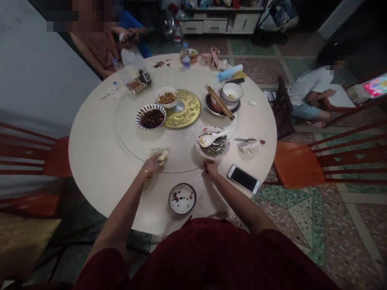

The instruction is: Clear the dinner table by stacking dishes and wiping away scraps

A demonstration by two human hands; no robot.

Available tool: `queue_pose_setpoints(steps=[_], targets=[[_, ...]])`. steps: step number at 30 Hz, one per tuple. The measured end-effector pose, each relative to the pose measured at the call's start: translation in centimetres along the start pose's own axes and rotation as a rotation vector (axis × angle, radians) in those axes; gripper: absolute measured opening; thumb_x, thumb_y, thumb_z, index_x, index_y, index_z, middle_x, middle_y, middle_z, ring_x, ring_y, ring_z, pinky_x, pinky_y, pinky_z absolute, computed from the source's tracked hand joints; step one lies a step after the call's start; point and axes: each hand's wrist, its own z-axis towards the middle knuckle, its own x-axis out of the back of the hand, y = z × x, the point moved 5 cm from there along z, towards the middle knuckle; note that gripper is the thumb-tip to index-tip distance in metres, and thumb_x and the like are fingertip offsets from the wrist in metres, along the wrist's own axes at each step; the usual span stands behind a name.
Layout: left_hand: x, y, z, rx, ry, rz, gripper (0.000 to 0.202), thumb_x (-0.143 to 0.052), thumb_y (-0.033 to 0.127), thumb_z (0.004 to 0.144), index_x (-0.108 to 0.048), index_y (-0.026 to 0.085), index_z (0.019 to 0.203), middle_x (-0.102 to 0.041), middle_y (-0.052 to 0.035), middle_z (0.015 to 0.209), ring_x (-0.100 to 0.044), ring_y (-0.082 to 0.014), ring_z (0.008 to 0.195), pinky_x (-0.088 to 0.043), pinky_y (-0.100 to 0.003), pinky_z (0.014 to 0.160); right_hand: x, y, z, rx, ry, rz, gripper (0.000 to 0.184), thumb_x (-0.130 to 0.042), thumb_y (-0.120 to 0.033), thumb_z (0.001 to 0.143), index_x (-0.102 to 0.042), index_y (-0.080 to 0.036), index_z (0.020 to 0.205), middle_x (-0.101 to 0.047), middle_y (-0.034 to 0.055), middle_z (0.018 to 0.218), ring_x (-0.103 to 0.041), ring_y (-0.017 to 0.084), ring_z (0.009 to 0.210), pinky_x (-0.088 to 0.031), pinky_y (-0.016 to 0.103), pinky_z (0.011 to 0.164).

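Observation:
A pale yellow cloth [163, 156] is bunched in my left hand [151, 164], pressed on the table near the turntable's edge. My right hand [211, 167] is closed at the near side of a soup bowl [198, 151]; what its fingers hold, if anything, is hidden. Across that bowl of dark soup lies a white spoon [208, 139]. Between my forearms stands a small dark-rimmed bowl [183, 209] with food scraps inside. Farther in, a striped bowl of dark food [150, 118] and a white bowl of shredded food [166, 97] sit beside a gold disc [190, 108].
Stacked bowls [232, 92] carry chopsticks [219, 102] on the right. A phone [243, 179] and a crumpled tissue [250, 147] lie at the right edge. Bottles [185, 56] and a plastic container [135, 85] stand farther back. One person [96, 48] sits far left, another [314, 84] far right.

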Motion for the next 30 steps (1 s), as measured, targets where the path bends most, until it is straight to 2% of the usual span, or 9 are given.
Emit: queue_pose_setpoints(steps=[3,5,9,12,17,20,23,27,30], targets=[[1.2,-0.4,0.4,0.041,0.045,-0.003,0.041,-0.067,0.022,0.061,-0.074,0.019,0.101,-0.070,-0.0133,0.109,-0.063,-0.0321,0.109,-0.045,-0.045,0.098,-0.7,1.1,-1.4,-0.070,-0.059,0.020,0.010,-0.050,-0.020,0.082,-0.049,-0.016,0.073,-0.056,-0.0037,0.055,-0.040,0.004,0.032,-0.027,0.017,0.028],[1.3,-0.8,0.5,0.073,0.068,0.012,0.042,-0.068,0.022,0.060,-0.074,0.018,0.102,-0.068,-0.0150,0.113,-0.060,-0.0334,0.114,-0.042,-0.047,0.102,-0.2,1.3,-2.4,-0.103,-0.098,0.030,0.005,-0.055,-0.017,0.076,-0.052,-0.015,0.079,-0.062,-0.0005,0.065,-0.048,0.006,0.038,-0.032,0.017,0.031],[1.5,-1.3,0.2,0.052,0.112,-0.017,0.040,-0.067,0.020,0.064,-0.073,0.018,0.104,-0.068,-0.0138,0.114,-0.059,-0.0303,0.116,-0.039,-0.044,0.106,2.0,-0.2,-3.6,0.002,-0.189,0.126,0.032,-0.059,-0.015,0.067,-0.050,-0.019,0.097,-0.065,-0.0017,0.080,-0.061,0.009,0.055,-0.046,0.018,0.043],[1.8,-1.1,-0.4,0.081,0.073,0.073,0.045,-0.063,0.020,0.071,-0.068,0.015,0.116,-0.064,-0.0127,0.123,-0.055,-0.0277,0.121,-0.037,-0.040,0.108,2.7,-1.7,-3.5,0.047,-0.243,0.156,0.036,-0.058,-0.020,0.069,-0.045,-0.022,0.103,-0.064,-0.0043,0.075,-0.063,0.011,0.058,-0.050,0.020,0.047],[2.9,-0.3,-2.4,0.223,0.010,0.178,0.050,-0.056,0.017,0.079,-0.060,0.017,0.129,-0.057,-0.0100,0.133,-0.051,-0.0266,0.127,-0.037,-0.037,0.108,1.1,-2.1,-2.6,0.012,-0.242,0.093,0.029,-0.054,-0.014,0.071,-0.044,-0.022,0.097,-0.062,-0.0058,0.065,-0.059,0.011,0.051,-0.052,0.022,0.048],[4.2,-0.5,-4.3,0.240,0.091,0.086,0.051,-0.054,0.012,0.079,-0.059,0.017,0.130,-0.059,-0.0077,0.131,-0.052,-0.0237,0.126,-0.038,-0.035,0.108,0.2,-1.9,-2.8,0.033,-0.195,0.044,0.027,-0.050,-0.007,0.069,-0.045,-0.021,0.091,-0.061,-0.0060,0.061,-0.058,0.010,0.048,-0.052,0.022,0.048],[6.0,-1.9,-6.8,0.265,0.207,-0.042,0.052,-0.052,0.011,0.079,-0.058,0.015,0.130,-0.061,-0.0087,0.129,-0.054,-0.0216,0.122,-0.039,-0.034,0.107,-0.6,-1.9,-3.6,0.049,-0.186,-0.015,0.027,-0.049,-0.005,0.068,-0.045,-0.021,0.089,-0.060,-0.0064,0.059,-0.057,0.011,0.047,-0.051,0.022,0.046],[9.1,-5.2,-10.9,0.351,0.384,-0.190,0.054,-0.053,0.014,0.077,-0.058,0.014,0.131,-0.065,-0.0103,0.122,-0.062,-0.0219,0.110,-0.046,-0.035,0.100,-2.0,-2.2,-5.0,0.061,-0.279,-0.114,0.027,-0.050,-0.005,0.068,-0.045,-0.020,0.089,-0.060,-0.0058,0.058,-0.057,0.011,0.046,-0.051,0.023,0.046],[11.6,-7.8,-14.3,0.404,0.541,-0.285,0.055,-0.055,0.015,0.074,-0.059,0.013,0.128,-0.070,-0.0090,0.110,-0.067,-0.0200,0.094,-0.053,-0.034,0.089,-4.1,-2.5,-6.6,0.063,-0.403,-0.181,0.025,-0.053,-0.006,0.068,-0.046,-0.019,0.088,-0.061,-0.0047,0.059,-0.058,0.011,0.047,-0.053,0.024,0.049]])
